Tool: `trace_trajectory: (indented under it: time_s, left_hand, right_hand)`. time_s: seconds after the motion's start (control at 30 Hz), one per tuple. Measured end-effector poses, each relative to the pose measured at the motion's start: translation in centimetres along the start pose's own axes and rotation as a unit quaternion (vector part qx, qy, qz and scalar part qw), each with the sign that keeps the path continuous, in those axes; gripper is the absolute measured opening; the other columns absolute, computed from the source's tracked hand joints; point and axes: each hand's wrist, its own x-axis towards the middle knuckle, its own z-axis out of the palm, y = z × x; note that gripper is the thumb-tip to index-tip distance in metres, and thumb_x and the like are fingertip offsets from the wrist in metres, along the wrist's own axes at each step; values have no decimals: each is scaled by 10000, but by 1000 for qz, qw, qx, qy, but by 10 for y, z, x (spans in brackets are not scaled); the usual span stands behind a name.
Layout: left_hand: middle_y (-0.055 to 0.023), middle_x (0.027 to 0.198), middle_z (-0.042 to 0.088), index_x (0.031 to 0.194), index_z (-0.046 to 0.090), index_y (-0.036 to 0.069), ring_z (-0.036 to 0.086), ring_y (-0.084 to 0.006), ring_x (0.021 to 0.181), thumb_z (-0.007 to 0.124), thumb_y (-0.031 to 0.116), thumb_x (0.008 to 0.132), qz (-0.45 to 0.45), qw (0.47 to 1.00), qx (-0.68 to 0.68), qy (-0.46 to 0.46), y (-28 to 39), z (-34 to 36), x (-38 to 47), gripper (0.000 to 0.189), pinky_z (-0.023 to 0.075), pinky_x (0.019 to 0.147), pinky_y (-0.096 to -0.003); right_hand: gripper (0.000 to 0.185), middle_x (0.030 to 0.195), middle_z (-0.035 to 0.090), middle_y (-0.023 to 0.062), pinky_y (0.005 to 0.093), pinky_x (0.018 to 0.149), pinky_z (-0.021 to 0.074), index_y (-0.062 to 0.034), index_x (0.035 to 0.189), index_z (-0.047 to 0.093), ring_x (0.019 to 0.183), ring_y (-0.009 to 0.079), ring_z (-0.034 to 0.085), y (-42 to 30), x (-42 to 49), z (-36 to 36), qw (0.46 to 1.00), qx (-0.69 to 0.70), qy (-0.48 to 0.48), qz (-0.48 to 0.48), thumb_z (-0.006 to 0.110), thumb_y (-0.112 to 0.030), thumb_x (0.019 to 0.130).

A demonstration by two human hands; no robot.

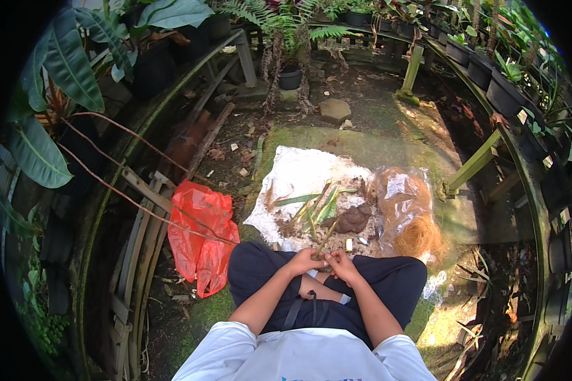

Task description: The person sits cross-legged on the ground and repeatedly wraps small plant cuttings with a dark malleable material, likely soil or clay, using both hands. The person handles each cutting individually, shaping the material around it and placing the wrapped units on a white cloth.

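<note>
In front of my crossed legs, my left hand pinches a thin green-brown plant stem that points up and away. My right hand meets it at the stem's lower end, thumb and fingers closed together there; the small contact point is partly hidden by fingers. Just beyond lies a white sheet strewn with dark soil. On it rest long green and yellow-edged leaves and a lump of dark brown soil. A small yellow-and-white container and a small teal-and-white item lie near my knees.
Right of the sheet lies a clear plastic bag of brown fibre. White string lies by my right knee. A red plastic bag sits left, with long thin stems crossing over it. Plant benches flank both sides.
</note>
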Motion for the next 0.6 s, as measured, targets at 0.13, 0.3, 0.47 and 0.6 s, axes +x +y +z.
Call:
trace_trajectory:
  time_s: [0.13,0.3,0.47,0.6]
  left_hand:
    - [-79,975,712,1088,689,-6,667,-133,888,780,161,846,5,1000,-17,8,4,1,-3,307,534,825,-287]
    - [-13,814,667,1015,688,20,589,-80,719,792,223,841,-36,997,72,11,21,4,-6,287,473,637,-250]
    - [31,735,601,881,648,51,509,-46,640,790,211,848,-59,998,6,-8,28,3,-9,216,384,557,-239]
    - [43,729,581,842,629,71,488,-38,630,783,220,856,-29,999,-43,6,20,-3,-4,215,347,536,-236]
  right_hand:
    - [487,677,539,15,278,519,443,-32,902,588,562,108,518,-7,-2,-4,998,-29,-54,27,510,-504,997]
    - [551,599,527,12,301,516,432,-36,718,604,538,112,497,5,5,-6,998,-49,-43,-13,507,-500,1001]
    - [528,582,527,21,300,521,431,-41,694,584,522,120,494,3,8,-12,996,-35,-78,-25,520,-467,1000]
    - [519,568,514,22,299,505,430,-60,647,529,494,121,484,5,12,-5,998,17,-29,-51,507,-420,1020]
